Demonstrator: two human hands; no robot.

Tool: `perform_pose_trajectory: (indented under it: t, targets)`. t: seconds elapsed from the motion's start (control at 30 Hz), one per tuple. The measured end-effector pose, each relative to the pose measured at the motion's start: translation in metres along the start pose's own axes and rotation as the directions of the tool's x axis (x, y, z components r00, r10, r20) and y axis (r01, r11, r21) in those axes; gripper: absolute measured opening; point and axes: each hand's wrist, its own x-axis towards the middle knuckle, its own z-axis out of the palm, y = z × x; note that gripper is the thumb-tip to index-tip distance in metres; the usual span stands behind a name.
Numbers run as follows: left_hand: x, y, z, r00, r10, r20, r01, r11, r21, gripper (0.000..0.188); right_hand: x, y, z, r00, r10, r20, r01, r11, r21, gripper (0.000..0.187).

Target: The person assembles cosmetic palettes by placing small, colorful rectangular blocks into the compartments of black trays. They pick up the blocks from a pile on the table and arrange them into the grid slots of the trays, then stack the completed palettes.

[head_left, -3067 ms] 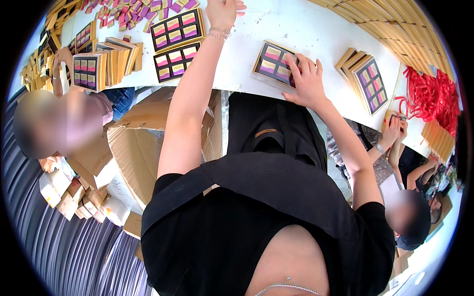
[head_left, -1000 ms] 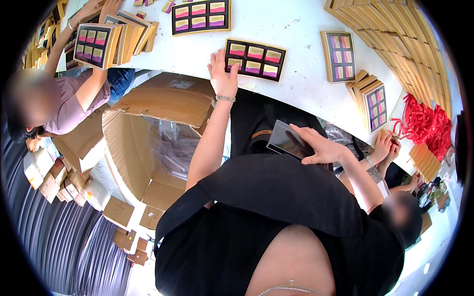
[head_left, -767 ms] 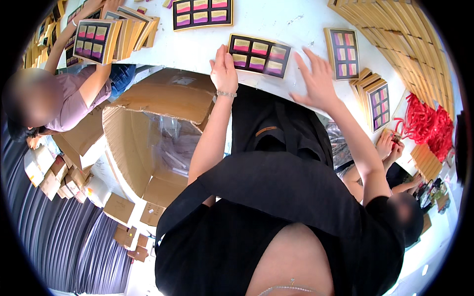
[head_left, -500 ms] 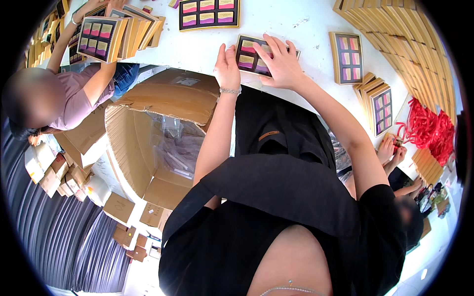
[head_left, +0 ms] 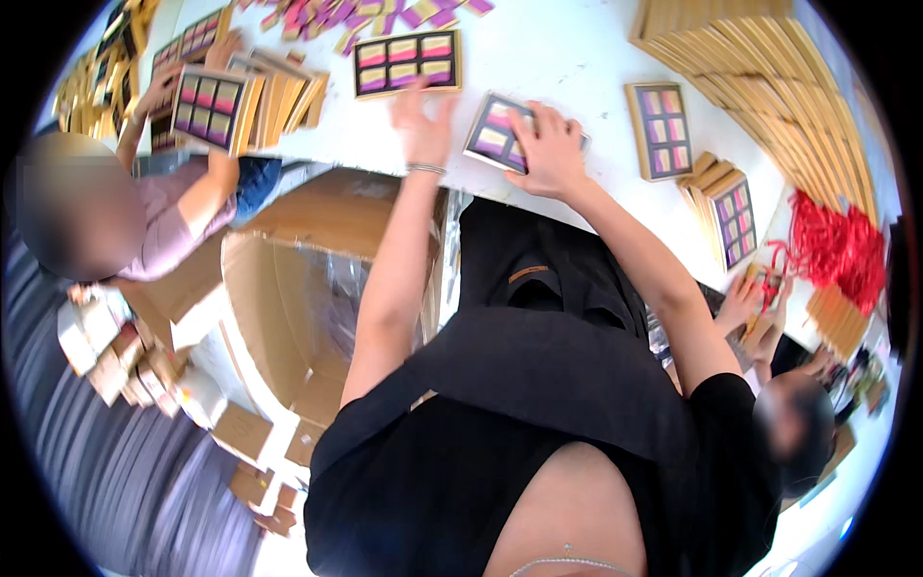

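Observation:
My right hand [head_left: 550,152] lies across the right end of a flat rectangular box [head_left: 490,135]. Its fingertips reach the far edge and its thumb is at the near edge. Small pink, purple and cream packs show in the box's dark compartments, with a pale sheen over them. My left hand [head_left: 423,125] is raised, empty and blurred by motion, its fingers apart. Just beyond it lies a second gold-edged box [head_left: 408,62] of similar packs. I cannot tell whether the left fingertips touch it.
Loose packs [head_left: 356,14] lie at the table's far side. Another box [head_left: 660,130], leaning boxes [head_left: 733,221], tall gold stacks [head_left: 760,87] and red ribbons [head_left: 832,240] are rightward. A co-worker handles boxes [head_left: 212,106] at left; another's hands [head_left: 745,303] work at right. A large carton [head_left: 260,298] stands below.
My left hand has left the near box's left end and moved toward the second box. My right hand stays on the near box, which now sits slightly more tilted. The whole view has shifted.

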Motion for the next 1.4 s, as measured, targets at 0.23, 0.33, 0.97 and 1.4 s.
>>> perform_pose_trajectory:
  t: [0.23, 0.33, 0.97, 1.4]
  targets:
    - [-0.003, -0.028, 0.014, 0.947, 0.109, 0.304, -0.278, 0.754, 0.595, 0.079, -0.036, 0.121, -0.076, 0.773, 0.563, -0.293, -0.625, 0.757, -0.191, 0.093]
    - [-0.047, 0.021, 0.05, 0.911, 0.249, 0.329, -0.372, 0.84, 0.396, 0.091, -0.053, 0.159, -0.044, 0.748, 0.604, -0.275, -0.662, 0.709, -0.244, 0.096]
    - [0.322, -0.134, 0.041, 0.803, 0.269, 0.532, -0.582, 0.161, 0.797, 0.053, -0.046, 0.138, -0.035, 0.789, 0.545, -0.282, -0.605, 0.769, -0.207, 0.085]
    - [0.05, 0.094, -0.066, 0.065, 0.913, 0.402, -0.851, 0.261, -0.456, 0.048, 0.014, -0.001, -0.149, 0.932, 0.074, 0.356, -0.208, 0.911, 0.355, 0.106]
